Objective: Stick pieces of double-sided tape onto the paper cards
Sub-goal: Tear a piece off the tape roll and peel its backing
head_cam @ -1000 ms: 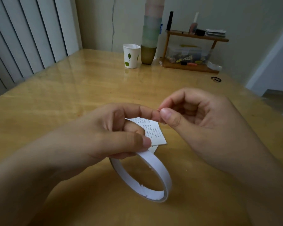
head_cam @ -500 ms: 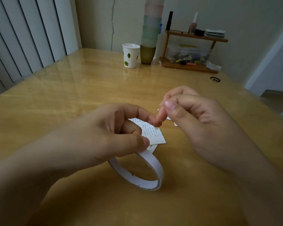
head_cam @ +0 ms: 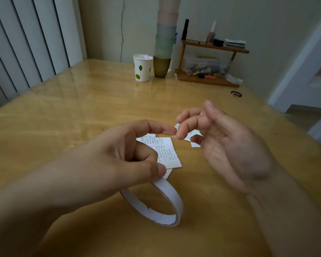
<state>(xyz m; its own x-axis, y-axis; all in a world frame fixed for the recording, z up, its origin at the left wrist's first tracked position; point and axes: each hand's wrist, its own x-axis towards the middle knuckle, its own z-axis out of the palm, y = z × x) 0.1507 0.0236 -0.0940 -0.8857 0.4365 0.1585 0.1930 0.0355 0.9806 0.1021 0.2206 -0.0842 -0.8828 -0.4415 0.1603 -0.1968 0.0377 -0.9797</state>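
My left hand (head_cam: 122, 158) holds a white ring of double-sided tape (head_cam: 171, 191) upright on the table, thumb pressed on its top. Its index finger stretches right and meets the bent fingertips of my right hand (head_cam: 226, 145). That hand shows its palm with the thumb lifted clear, and I see nothing held in it. A printed paper card (head_cam: 168, 154) lies flat under my left fingers. More small cards (head_cam: 190, 136) peek out behind my right fingers, partly hidden.
The wooden table (head_cam: 82, 112) stretches back to a leaf-print paper cup (head_cam: 142, 68), a tall stack of cups (head_cam: 164, 43) and a small wooden shelf (head_cam: 211, 78) of odds and ends. A black hair tie (head_cam: 236, 93) lies by the right edge.
My right thumb has left the pinch and lifted, and the hand has turned palm-up and shifted right. The tape ring tilted and moved slightly toward the left hand.
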